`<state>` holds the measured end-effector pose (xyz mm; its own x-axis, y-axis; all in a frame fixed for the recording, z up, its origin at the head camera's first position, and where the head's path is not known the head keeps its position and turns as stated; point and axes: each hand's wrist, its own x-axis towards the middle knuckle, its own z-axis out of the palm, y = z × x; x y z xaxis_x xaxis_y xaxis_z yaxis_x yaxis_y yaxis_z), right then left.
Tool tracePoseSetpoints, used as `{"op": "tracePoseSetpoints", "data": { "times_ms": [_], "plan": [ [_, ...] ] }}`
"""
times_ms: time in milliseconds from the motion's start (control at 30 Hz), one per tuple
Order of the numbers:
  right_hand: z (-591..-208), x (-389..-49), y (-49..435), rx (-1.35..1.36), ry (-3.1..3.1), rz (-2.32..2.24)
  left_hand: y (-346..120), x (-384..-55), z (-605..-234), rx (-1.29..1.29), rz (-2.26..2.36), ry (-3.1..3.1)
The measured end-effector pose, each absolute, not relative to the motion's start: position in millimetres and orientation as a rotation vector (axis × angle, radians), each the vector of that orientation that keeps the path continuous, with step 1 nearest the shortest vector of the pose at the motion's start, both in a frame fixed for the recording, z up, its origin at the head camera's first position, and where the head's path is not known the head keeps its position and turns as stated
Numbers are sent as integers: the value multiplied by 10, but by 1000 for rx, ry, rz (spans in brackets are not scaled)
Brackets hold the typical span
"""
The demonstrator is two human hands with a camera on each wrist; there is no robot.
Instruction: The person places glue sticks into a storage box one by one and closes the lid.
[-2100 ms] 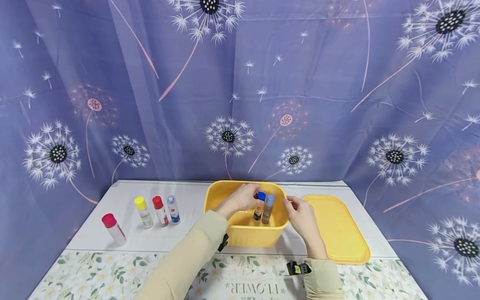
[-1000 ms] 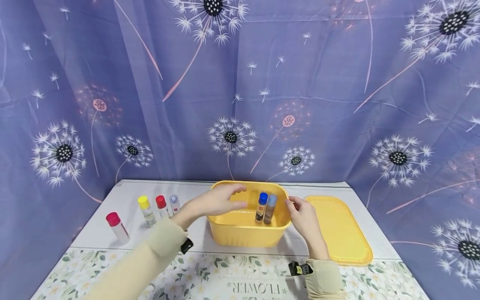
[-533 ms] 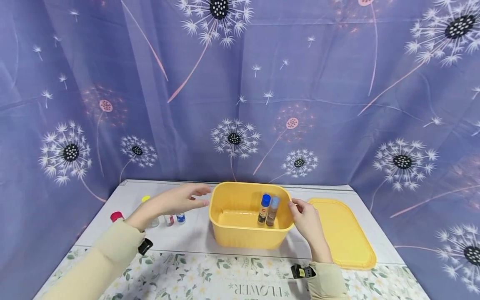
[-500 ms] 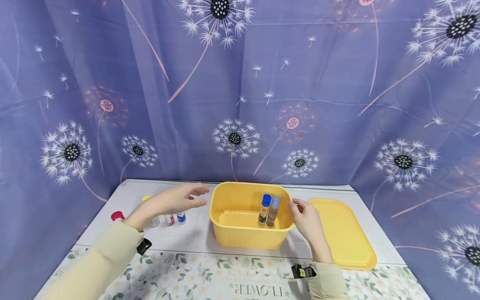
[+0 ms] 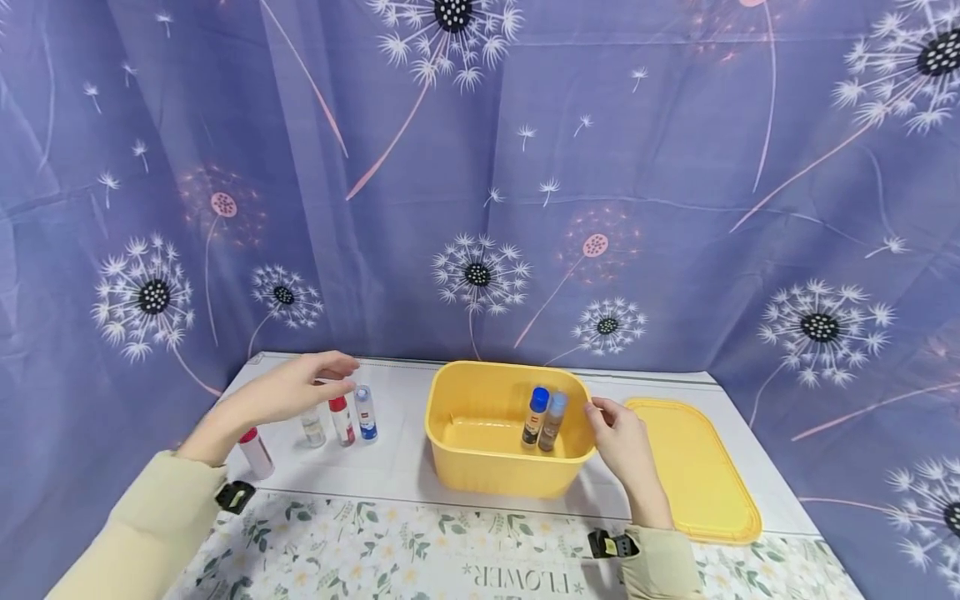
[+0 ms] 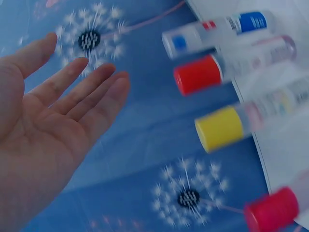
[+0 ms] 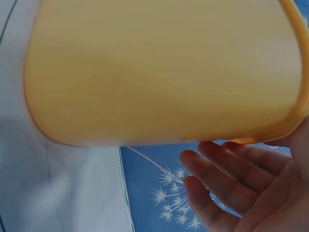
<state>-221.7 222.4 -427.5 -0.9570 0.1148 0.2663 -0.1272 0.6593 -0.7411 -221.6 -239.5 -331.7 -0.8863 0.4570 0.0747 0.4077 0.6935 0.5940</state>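
My left hand (image 5: 303, 385), fingers spread and holding nothing, hovers over the group of slim bottles at the left. In the left wrist view the bottles show a clear cap (image 6: 176, 44), a red cap (image 6: 198, 75), a yellow cap (image 6: 219, 128) and a crimson cap (image 6: 273, 211); the hand hides the yellow one in the head view. My right hand (image 5: 621, 433) pinches the right rim of a yellow plastic box (image 5: 502, 473), fingers along its outside. Inside the box, towards the right, a dark-blue-capped bottle (image 5: 534, 421) and a light-blue-capped bottle (image 5: 552, 421) stand side by side.
The box's yellow lid (image 5: 693, 471) lies flat on the table right of the right hand. A flowered cloth strip (image 5: 375, 550) runs along the front edge. Behind the table hangs a blue dandelion-print curtain (image 5: 390, 250).
My left hand has let go of the dark-blue-capped bottle inside the box, drawn out and moved left over the bottles. The right hand has stayed on the box rim.
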Motion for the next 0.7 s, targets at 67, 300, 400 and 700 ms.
{"op": "tracePoseSetpoints", "data": {
  "times_ms": [67, 300, 400, 700],
  "plan": [
    [-4283, -2221, 2230, 9, -2587, 1183, -2514, -2155, -3313, 703, 979, 2842],
    [-4334, -2250, 2245, 7, -2584, 1172, -2934, -1998, -3398, 598, 973, 2954],
    [-4337, -2246, 2240, 12, -2587, 1185, -3088, -1917, -3460, 527, 947, 3001],
    [-4331, -2229, 2244, 14, -2574, 1193, -3399, -1758, -3713, 406, 972, 3123]
  ]
}}
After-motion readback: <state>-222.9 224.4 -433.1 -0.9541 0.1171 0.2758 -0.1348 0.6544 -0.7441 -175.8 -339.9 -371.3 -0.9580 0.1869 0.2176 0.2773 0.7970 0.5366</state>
